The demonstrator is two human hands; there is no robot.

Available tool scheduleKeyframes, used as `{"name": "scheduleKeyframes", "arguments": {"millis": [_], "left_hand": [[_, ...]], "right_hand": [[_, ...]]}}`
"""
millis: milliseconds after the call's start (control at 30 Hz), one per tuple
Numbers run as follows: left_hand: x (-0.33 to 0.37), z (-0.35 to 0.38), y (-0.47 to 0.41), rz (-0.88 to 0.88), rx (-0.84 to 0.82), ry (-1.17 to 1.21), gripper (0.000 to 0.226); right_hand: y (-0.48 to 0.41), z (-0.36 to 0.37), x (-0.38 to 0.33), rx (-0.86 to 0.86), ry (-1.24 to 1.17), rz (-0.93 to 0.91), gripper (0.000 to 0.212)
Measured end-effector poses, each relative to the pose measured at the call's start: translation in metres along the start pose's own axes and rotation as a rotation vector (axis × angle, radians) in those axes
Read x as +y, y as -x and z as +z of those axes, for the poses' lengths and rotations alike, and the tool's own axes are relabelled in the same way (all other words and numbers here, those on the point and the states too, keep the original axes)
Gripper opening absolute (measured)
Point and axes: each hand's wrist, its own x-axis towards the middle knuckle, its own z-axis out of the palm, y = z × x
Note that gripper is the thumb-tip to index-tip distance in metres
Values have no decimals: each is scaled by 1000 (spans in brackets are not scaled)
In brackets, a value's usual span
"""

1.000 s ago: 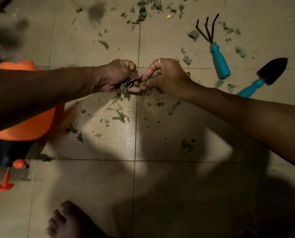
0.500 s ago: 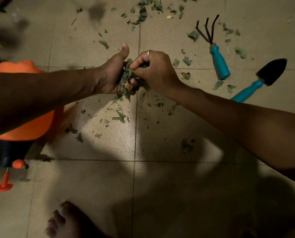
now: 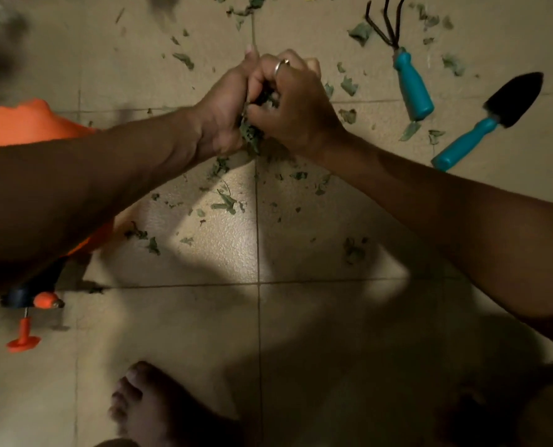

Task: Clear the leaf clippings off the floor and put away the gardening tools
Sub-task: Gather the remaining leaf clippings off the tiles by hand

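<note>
In the head view, we see the left grip (image 3: 223,117) and the right grip (image 3: 296,104) pressed together just above the floor (image 3: 301,317), both with fingers curled round one wad of leaf clippings (image 3: 251,133) that pokes out below and between them. We judge the gathering as begun but far from finished. Only this handful is off the tiles, and we see nowhere to drop it. Loose clippings (image 3: 225,201) lie scattered just beneath the two grips, toward the person's bare foot (image 3: 146,404). More are strewn beyond the grips and out past the right grip. The tools are untouched: the hand rake (image 3: 410,85) lies on the floor to the far side of the right grip, and the trowel (image 3: 481,124) lies further out the same way, both among leaf scraps. An orange sprayer (image 3: 27,124) stands under the left forearm, also not put away. So most of the sweeping-up and all the stowing are left.
</note>
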Motion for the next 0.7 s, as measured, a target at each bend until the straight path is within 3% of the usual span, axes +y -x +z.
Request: {"name": "scheduleKeyframes", "arguments": {"millis": [133, 233, 433, 700], "left_hand": [[2, 20, 5, 9, 65, 80, 79], [23, 31, 19, -38, 72, 113, 80], [53, 64, 87, -79, 140, 98, 34], [146, 119, 253, -153, 76, 353, 45]], "right_hand": [[4, -12, -10, 14, -81, 27, 23], [1, -34, -30, 57, -206, 113, 17], [5, -112, -103, 165, -285, 384, 15], [-25, -248, -247, 139, -558, 630, 14]]}}
